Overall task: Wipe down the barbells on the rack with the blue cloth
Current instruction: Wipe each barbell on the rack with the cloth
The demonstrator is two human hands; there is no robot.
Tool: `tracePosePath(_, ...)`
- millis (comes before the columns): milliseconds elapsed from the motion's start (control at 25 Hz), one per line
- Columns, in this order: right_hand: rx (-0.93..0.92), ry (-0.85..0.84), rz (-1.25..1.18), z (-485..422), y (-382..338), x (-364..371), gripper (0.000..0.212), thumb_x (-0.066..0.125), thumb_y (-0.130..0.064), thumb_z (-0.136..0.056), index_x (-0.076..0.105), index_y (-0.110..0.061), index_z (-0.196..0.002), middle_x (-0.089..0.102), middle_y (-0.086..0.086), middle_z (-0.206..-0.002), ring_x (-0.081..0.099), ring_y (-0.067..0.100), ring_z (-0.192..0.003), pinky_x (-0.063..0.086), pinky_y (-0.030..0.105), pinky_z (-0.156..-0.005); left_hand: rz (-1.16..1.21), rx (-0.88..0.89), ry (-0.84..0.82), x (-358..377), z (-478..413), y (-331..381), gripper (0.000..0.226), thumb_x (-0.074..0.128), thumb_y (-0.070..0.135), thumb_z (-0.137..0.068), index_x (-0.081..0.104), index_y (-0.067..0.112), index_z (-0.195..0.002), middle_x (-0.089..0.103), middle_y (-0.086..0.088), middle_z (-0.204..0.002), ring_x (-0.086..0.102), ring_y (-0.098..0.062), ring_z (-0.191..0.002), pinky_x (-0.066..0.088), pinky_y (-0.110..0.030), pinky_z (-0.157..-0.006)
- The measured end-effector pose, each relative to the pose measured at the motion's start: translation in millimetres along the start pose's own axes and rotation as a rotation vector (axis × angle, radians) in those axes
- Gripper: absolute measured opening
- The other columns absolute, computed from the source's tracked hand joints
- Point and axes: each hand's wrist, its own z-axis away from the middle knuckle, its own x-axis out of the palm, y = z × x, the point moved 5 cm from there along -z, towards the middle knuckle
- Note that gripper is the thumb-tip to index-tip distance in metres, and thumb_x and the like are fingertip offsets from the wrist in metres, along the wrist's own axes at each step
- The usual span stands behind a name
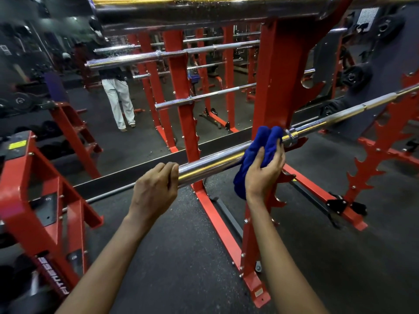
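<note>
In a gym, in front of a red steel rack (278, 75), a person's two bare forearms reach forward from the bottom of the view toward a chrome barbell (210, 163). The bar runs on a slant from lower left to upper right and rests in a notch of the near red upright. The left hand (156, 189) is curled over the free end of the bar's thick sleeve, gripping it from above. The right hand (264, 171) clasps a blue cloth (256, 150) around the same sleeve, thumb pressed on the fabric and fingers curved round the far side. The cloth is bunched over the bar just beside the collar ring, touching it, and its loose end hangs down by the right wrist. Overhead, a second, larger-looking chrome barbell (204, 12) lies across the top of the rack, speckled with small droplets or spots. Behind the rack, what looks like a mirrored wall shows more red uprights and bars, and a figure in white trousers (119, 100) standing on the floor. To the left is a red stand (34, 200) holding dark dumbbells; to the right, black weight plates (357, 75) hang on a grey panel. The floor (181, 245) is dark speckled rubber.
</note>
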Motion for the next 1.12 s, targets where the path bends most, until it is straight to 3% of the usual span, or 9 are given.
tracePosePath(120,-0.266,-0.052,0.152,-5.4,-19.4,-8.7,0.054,0.046,-0.047,-0.107,0.047,-0.015,-0.151,0.049,0.005,-0.154,0.041,0.021,-0.146,0.038,0.048,-0.119,0.219,-0.334,-0.179,2.3,-17.8,-11.4,0.054,0.035,0.045,-0.103,0.068,0.008,-0.080,0.064,-0.004,-0.058,0.062,-0.025,-0.051,0.052,-0.040,-0.052)
tracePosePath(240,-0.399,-0.190,0.346,-33.1,-27.7,-3.6,0.052,0.048,-0.049,-0.104,0.056,-0.014,-0.143,0.058,0.005,-0.147,0.045,0.025,-0.143,0.034,0.050,-0.120,0.410,-0.745,-0.600,14.5,-21.0,-22.2,0.050,0.035,0.041,-0.106,0.068,0.005,-0.093,0.073,-0.010,-0.063,0.066,-0.025,-0.049,0.050,-0.032,-0.044)
tracePosePath(360,-0.415,-0.237,0.511,-47.9,-28.6,-0.1,0.059,0.043,-0.064,-0.100,0.060,-0.021,-0.137,0.060,0.001,-0.144,0.045,0.024,-0.142,0.028,0.056,-0.120,0.628,-0.885,-0.801,16.6,-21.9,-25.0,0.051,0.031,0.044,-0.109,0.066,0.007,-0.107,0.077,-0.016,-0.079,0.066,-0.024,-0.056,0.047,-0.028,-0.045)
tracePosePath(400,-0.415,-0.233,0.513,-48.3,-28.0,0.4,0.064,0.039,-0.068,-0.099,0.061,-0.021,-0.136,0.060,0.002,-0.142,0.046,0.026,-0.141,0.030,0.058,-0.119,0.707,-0.868,-0.766,15.8,-20.8,-24.9,0.054,0.028,0.047,-0.109,0.067,0.010,-0.107,0.077,-0.016,-0.083,0.069,-0.024,-0.060,0.050,-0.030,-0.050)
tracePosePath(480,-0.388,-0.202,0.451,-38.8,-32.3,0.7,0.066,0.036,-0.068,-0.100,0.061,-0.018,-0.135,0.060,0.005,-0.142,0.044,0.029,-0.142,0.033,0.058,-0.116,0.694,-0.676,-0.461,10.4,-9.3,-27.3,0.053,0.025,0.047,-0.108,0.069,0.016,-0.106,0.077,-0.009,-0.094,0.073,-0.019,-0.078,0.054,-0.033,-0.067)
tracePosePath(600,-0.436,-0.216,0.411,15.3,-46.6,13.3,0.058,0.042,-0.060,-0.101,0.060,-0.017,-0.136,0.059,0.004,-0.143,0.040,0.029,-0.145,0.031,0.054,-0.118,0.486,-0.366,-0.038,-8.4,34.3,-15.0,0.039,0.032,0.039,-0.108,0.062,0.021,-0.124,0.065,0.005,-0.118,0.061,-0.005,-0.106,0.044,-0.011,-0.087)
tracePosePath(760,-0.723,-0.304,0.431,33.6,-56.2,21.3,0.048,0.047,-0.054,-0.101,0.065,-0.020,-0.130,0.065,-0.001,-0.134,0.053,0.026,-0.135,0.036,0.048,-0.112,0.439,-0.305,-0.080,-1.8,48.6,-19.9,0.040,0.032,0.040,-0.108,0.050,0.020,-0.137,0.058,-0.001,-0.121,0.054,-0.004,-0.103,0.036,-0.002,-0.088)
tracePosePath(920,-0.499,-0.111,0.429,-63.9,-31.7,-10.4,0.047,0.048,-0.054,-0.102,0.069,-0.014,-0.116,0.070,0.008,-0.113,0.064,0.033,-0.109,0.048,0.047,-0.099,0.465,-0.261,-0.103,-4.9,46.4,-20.0,0.036,0.030,0.044,-0.108,0.048,0.026,-0.134,0.057,0.002,-0.115,0.056,-0.004,-0.100,0.037,-0.002,-0.082)
tracePosePath(1120,-0.436,-0.193,0.456,-9.6,-31.8,7.1,0.067,0.052,-0.070,-0.094,0.060,-0.020,-0.137,0.055,0.004,-0.146,0.039,0.029,-0.146,0.026,0.049,-0.122,0.504,-0.285,-0.085,-2.2,44.8,-16.4,0.033,0.028,0.042,-0.108,0.048,0.026,-0.130,0.056,0.000,-0.111,0.057,-0.008,-0.097,0.039,-0.003,-0.079)
